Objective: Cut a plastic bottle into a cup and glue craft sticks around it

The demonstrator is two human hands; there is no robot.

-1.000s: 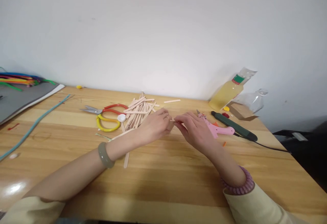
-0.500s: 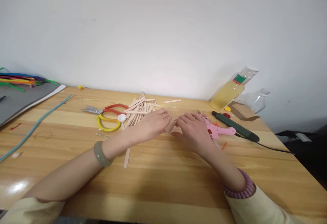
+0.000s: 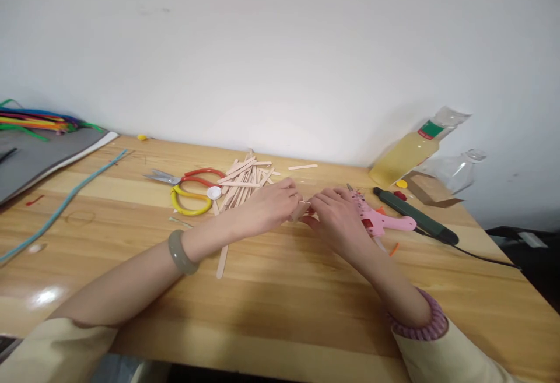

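Between my two hands is a small piece made of short wooden craft sticks, partly covered by fingers. My left hand is closed on its left side, and my right hand grips its right side with bent fingers. A pile of wooden craft sticks lies just beyond and left of my left hand. Beside my right hand rests a pink glue gun. Scissors with one red and one yellow handle lie left of the pile, with a small white disc against them.
A tilted bottle of yellow liquid, a clear bottle and a dark green tool with a cord are at the right. Left are a blue pipe cleaner, a grey pad and a bundle of coloured pipe cleaners.
The view has shifted slightly, so the table's things appear moved a little. Both hands stay together on the small craft-stick piece, with hardly any change in grip.
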